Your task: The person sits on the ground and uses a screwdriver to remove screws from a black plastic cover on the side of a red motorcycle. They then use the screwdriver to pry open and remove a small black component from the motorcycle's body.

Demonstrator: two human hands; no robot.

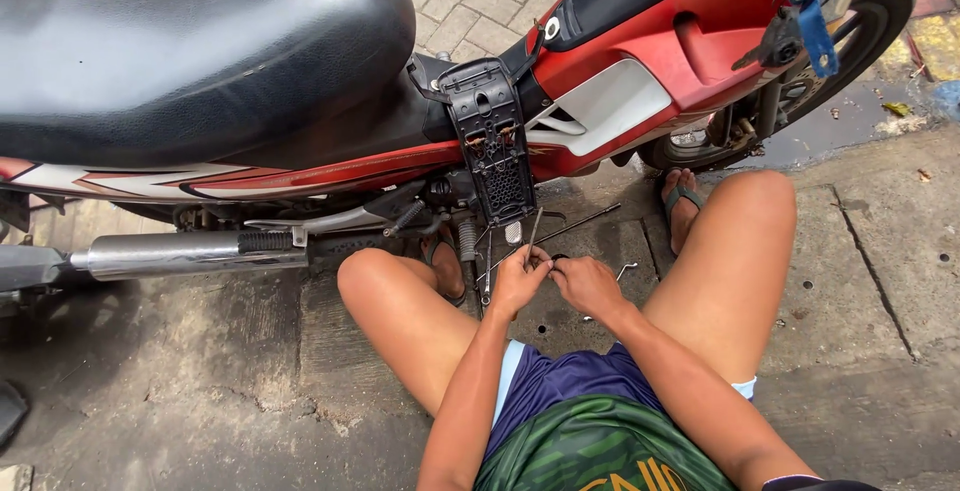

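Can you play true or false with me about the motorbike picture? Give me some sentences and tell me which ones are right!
1. The motorbike is red with a black seat. True.
2. The person is standing up. False: the person squats low, knees bent out to each side.
3. Both hands meet in front of the knees, the left hand pinching a thin metal rod. True.
4. The right hand rests on the seat. False: it is down low, close beside the left hand.
5. The ground is grass. False: it is grey concrete, with paving bricks behind the bike.
6. A silver exhaust pipe runs along the bike's side. True.
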